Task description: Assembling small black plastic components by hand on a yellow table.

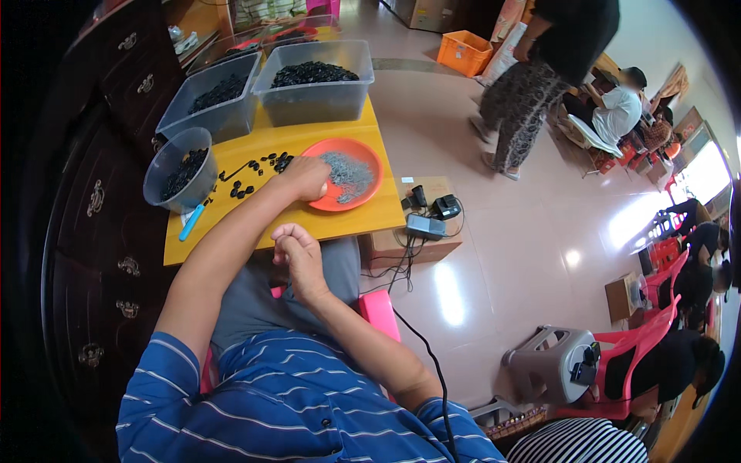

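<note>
My left hand point(308, 179) reaches over the near left rim of a round orange plate point(376, 163). Its fingers are closed and bent down beside a heap of small grey metal pieces point(351, 176) in the plate; what they pinch, if anything, is hidden. Close to my lap, off the table's front edge, my right hand point(299, 258) is curled with thumb and fingers together, and I cannot make out anything in it. Loose small black parts point(241, 190) lie on the yellow table point(262, 220) left of my left hand. Among them is a thin dark L-shaped tool point(234, 173).
A blue-handled tool point(191, 223) lies at the table's left edge by a round tub point(158, 177) of black parts. Two clear bins point(312, 104) of black parts stand behind. Right of the table, a cardboard box point(421, 248) carries a grey device and cables. A person point(532, 85) stands beyond.
</note>
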